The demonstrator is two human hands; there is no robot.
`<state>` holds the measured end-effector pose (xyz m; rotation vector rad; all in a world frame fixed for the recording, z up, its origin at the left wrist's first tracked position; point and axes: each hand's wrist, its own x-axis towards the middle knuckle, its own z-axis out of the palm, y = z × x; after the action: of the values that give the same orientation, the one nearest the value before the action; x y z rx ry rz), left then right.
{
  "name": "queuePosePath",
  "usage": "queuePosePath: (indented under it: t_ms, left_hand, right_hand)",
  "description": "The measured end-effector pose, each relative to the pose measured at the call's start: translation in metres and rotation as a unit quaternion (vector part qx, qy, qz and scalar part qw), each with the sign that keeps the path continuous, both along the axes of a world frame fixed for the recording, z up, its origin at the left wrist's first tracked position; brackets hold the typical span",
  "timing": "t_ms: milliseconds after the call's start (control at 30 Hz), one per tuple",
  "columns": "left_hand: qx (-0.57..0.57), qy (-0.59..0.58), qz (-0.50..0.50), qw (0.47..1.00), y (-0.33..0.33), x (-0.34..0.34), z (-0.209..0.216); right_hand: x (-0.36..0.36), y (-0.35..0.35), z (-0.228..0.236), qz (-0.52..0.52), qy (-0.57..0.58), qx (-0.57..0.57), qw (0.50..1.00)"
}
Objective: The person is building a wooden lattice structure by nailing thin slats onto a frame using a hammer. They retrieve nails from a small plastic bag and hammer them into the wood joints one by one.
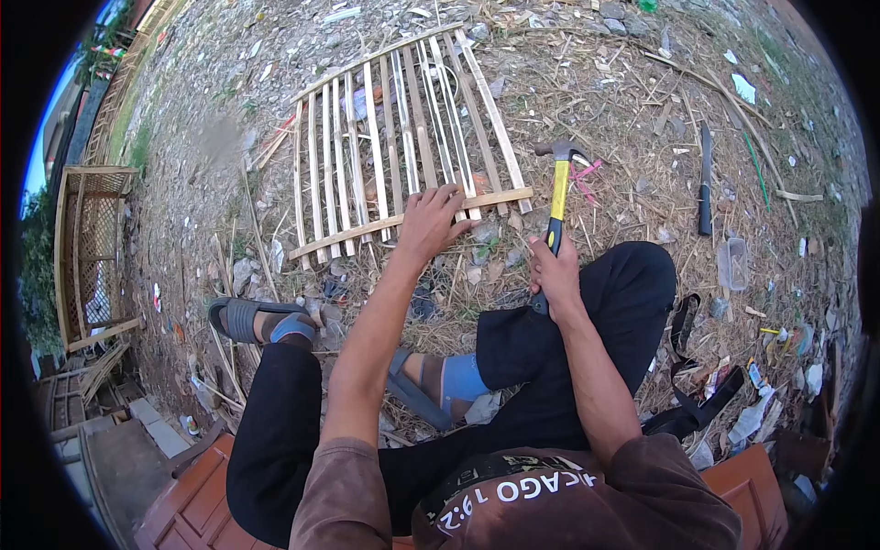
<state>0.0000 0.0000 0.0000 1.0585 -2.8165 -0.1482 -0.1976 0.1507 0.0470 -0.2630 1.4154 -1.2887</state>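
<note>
At its near edge left fingers [444, 196] grasp a slatted frame [375, 137], right fingers [541, 263] a hammer [557, 208], gap between

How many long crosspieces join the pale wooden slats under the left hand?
2: the near pale wooden crosspiece, partly covered by the left hand; and the far pale wooden crosspiece, on the side away from the person.

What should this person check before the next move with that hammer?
1. Claw hammer gripped in the right hand: ok.
2. Left hand on the near rail of the slatted wooden frame: ok.
3. Hammer head apart from the left hand: ok.
4. Black-handled knife away from both hands: ok, on the ground.
5. Nail beneath the left hand: cannot tell.
</note>
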Motion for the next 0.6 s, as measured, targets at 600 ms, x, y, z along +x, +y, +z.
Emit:
queuePosePath:
  t_ms: [600]
  left_hand:
    - [-0.004, 0.076, 0.046, 0.996, 0.003, 0.001, -0.012]
  right_hand:
    - [0.001, -0.004, -0.003, 0.017, 0.003, 0.016, 1.000]
